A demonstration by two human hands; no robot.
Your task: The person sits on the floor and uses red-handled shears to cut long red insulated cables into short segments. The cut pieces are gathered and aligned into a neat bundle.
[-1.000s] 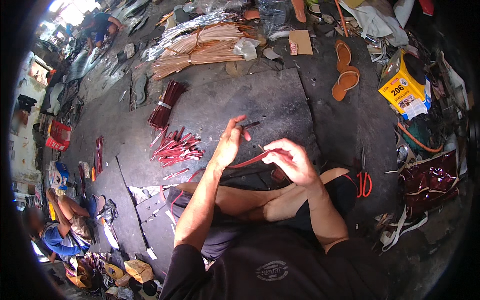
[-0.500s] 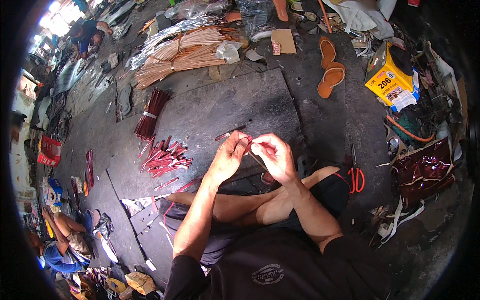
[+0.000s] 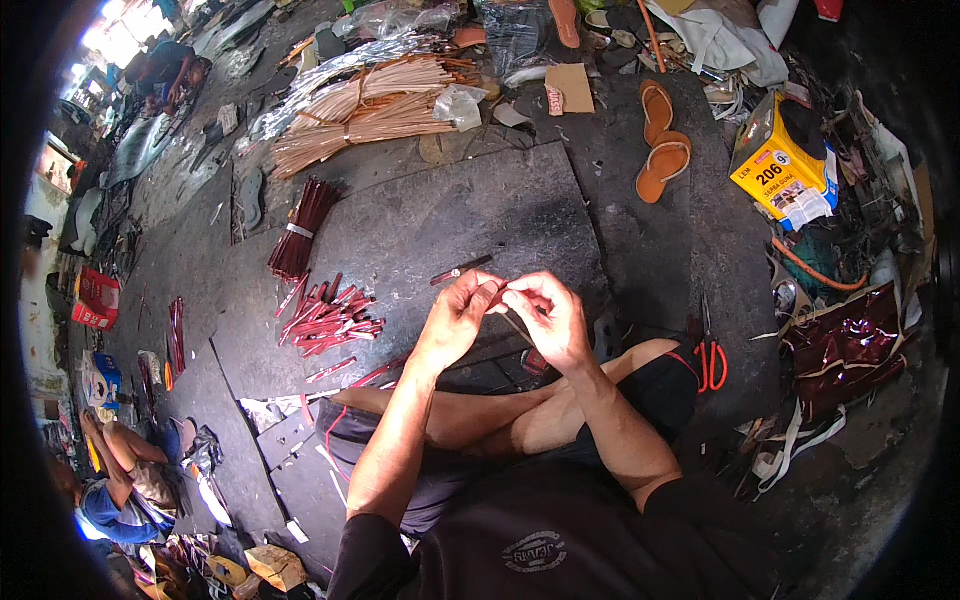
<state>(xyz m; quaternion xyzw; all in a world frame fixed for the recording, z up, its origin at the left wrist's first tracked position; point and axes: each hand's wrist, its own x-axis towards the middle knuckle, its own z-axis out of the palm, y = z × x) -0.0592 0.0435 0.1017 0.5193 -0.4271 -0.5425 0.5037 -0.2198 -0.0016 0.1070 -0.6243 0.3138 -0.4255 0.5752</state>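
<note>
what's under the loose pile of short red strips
The pile lies on a dark surface, visible around its edges; whatever is directly beneath it is covered.

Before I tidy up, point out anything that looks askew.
At upper right, the brown sandals lie roughly end to end, not side by side. Further left, loose dark red strips sprawl crisscrossed, unlike the tied bundle beyond them.

Beyond the dark floor (image 3: pixel 230 290) glows perhaps a window (image 3: pixel 122 34).

From afar, I see a black short-sleeved shirt (image 3: pixel 640 540), a round print (image 3: pixel 534 551) (pale grey), and dark shorts (image 3: pixel 655 400) with red trim (image 3: pixel 688 360).
</note>
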